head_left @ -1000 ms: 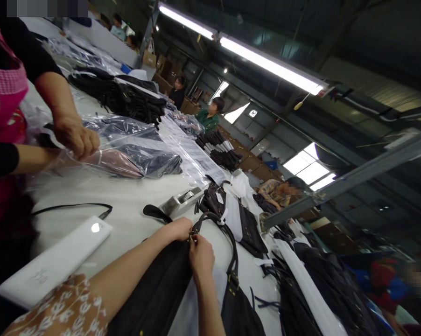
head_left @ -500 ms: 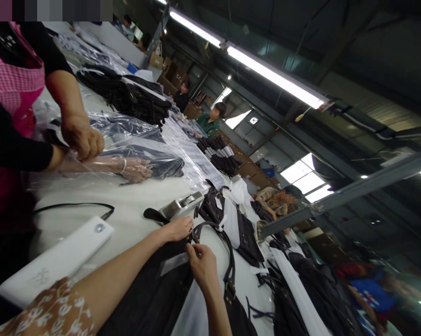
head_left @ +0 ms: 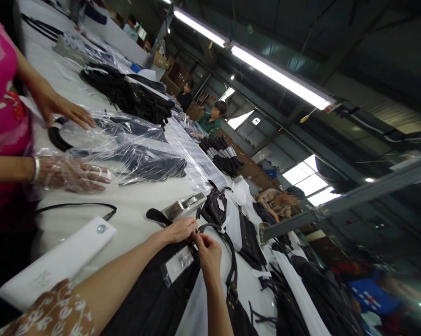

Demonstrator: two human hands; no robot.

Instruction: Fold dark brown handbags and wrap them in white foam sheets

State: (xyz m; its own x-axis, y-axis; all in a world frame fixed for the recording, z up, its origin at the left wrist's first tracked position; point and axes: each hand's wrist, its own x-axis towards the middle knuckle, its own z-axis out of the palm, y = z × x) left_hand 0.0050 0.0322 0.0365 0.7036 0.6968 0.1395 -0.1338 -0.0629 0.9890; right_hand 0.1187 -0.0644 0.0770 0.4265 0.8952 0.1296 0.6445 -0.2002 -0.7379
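Note:
A black handbag (head_left: 150,289) lies on the table below me, with white paper (head_left: 193,303) along it. Both my hands meet at the base of its handle (head_left: 233,261). My left hand (head_left: 182,229) is closed in a pinch there. Facing it, my right hand (head_left: 209,256) pinches with thumb and forefinger at the same spot. A small dark piece shows between the fingertips, too small to name. Just under the hands, a tag in a clear sleeve (head_left: 178,265) lies on the bag. A grey metal box-like tool (head_left: 184,206) sits just beyond my left hand.
A white power bank (head_left: 59,263) with a black cord (head_left: 80,205) lies at left. Across the table, a co-worker's gloved hand (head_left: 73,174) and bare hand (head_left: 65,109) rest by a plastic-wrapped bag (head_left: 136,161). Stacked black bags (head_left: 126,95) lie behind; more bags (head_left: 252,242) lie right.
My right hand has moved slightly up and closer to my left fingertips. The clear-sleeved tag has turned and shows more fully. The co-worker's hands have drawn back left and spread flat.

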